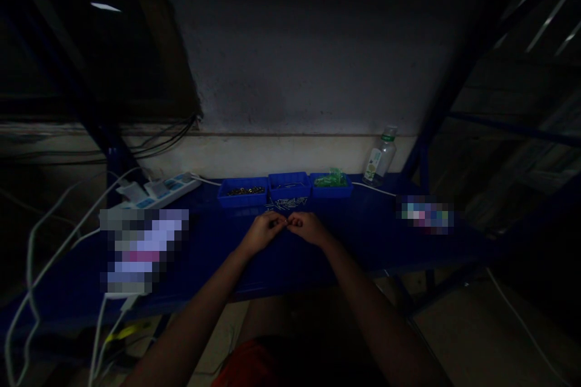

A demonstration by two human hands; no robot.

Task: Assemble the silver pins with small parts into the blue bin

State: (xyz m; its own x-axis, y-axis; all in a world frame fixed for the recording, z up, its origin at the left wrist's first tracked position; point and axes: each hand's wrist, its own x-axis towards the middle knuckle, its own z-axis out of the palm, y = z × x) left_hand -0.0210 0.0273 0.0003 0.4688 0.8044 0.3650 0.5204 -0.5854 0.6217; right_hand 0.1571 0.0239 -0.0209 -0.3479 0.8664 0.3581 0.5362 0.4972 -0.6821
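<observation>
My left hand [263, 230] and my right hand [308, 227] meet fingertip to fingertip over the blue table [363, 236], both pinched on a tiny part too small to name. Just beyond them lie several small metal pins [285, 203] scattered on the table. Behind those stand three blue trays in a row: the left tray [241, 192] with dark small parts, the middle tray [289, 186], and the right tray [331, 184] with green parts.
A clear plastic bottle [380, 158] stands at the back right by the wall. A white power strip [158, 190] with white cables lies at the back left. Blue shelf posts rise on both sides. The scene is very dim.
</observation>
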